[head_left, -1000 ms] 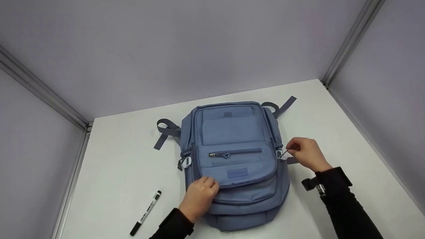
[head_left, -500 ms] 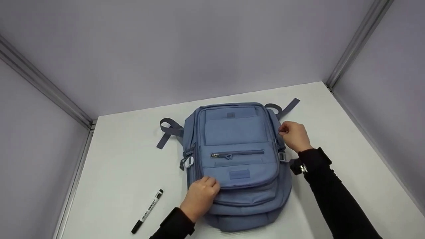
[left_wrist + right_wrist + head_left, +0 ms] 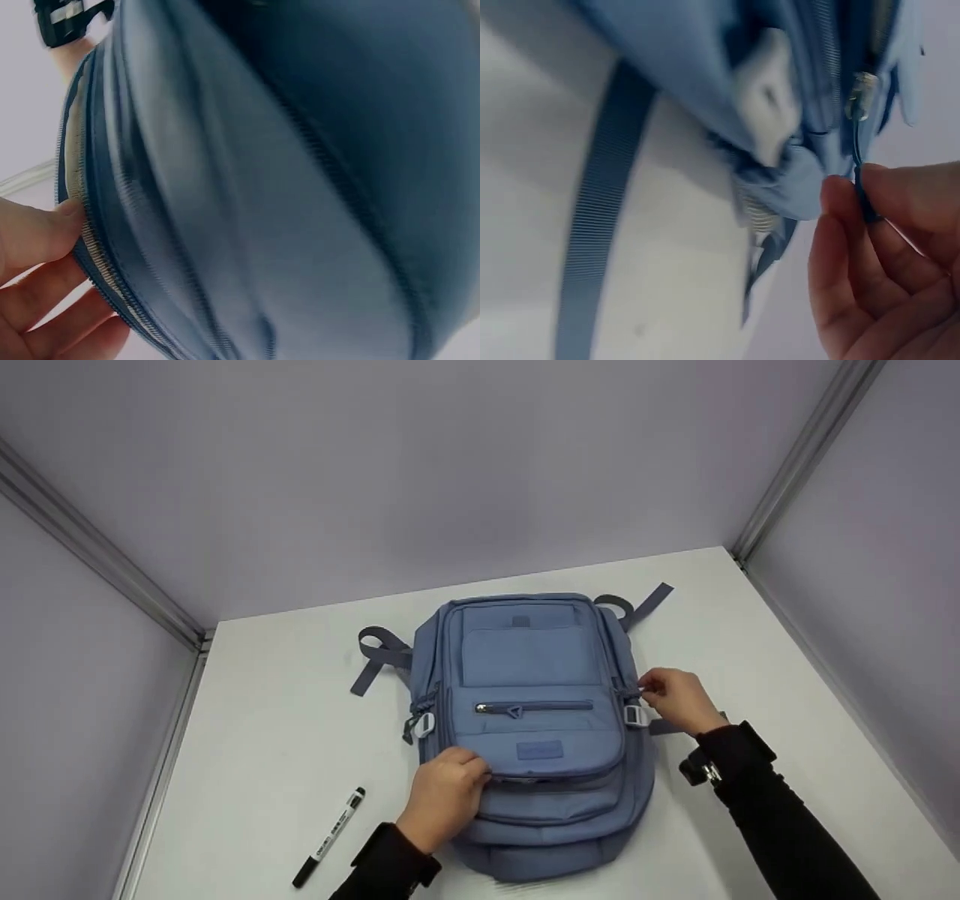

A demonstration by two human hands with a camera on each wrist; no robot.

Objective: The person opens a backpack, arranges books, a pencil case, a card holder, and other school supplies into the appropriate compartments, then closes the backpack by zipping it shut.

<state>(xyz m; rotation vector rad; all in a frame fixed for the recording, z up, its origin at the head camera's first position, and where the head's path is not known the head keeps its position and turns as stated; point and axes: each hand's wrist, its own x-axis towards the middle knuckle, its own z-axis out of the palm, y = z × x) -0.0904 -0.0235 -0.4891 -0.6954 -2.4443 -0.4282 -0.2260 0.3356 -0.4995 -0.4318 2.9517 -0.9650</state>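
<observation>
A blue backpack (image 3: 531, 657) lies front side up on the white table. At the lower left of its front compartment, my left hand (image 3: 444, 795) grips the zippered edge. The left wrist view shows the thumb on the zipper teeth (image 3: 96, 247), with the fingers behind the edge. By the backpack's right side, my right hand (image 3: 681, 701) pinches a dark cord zipper pull (image 3: 856, 142) between thumb and fingers. The cord runs taut to a metal slider (image 3: 863, 96) on the compartment's zipper. A white buckle (image 3: 636, 716) sits just below that hand.
A black-and-white marker (image 3: 328, 838) lies on the table (image 3: 285, 750) left of the backpack. Dark webbing straps (image 3: 384, 654) stick out on both sides. Grey panels (image 3: 480, 480) stand behind and at the sides.
My right hand first moved up along the backpack's right side, then came back down close to the white buckle. The left hand kept its grip at the lower left edge.
</observation>
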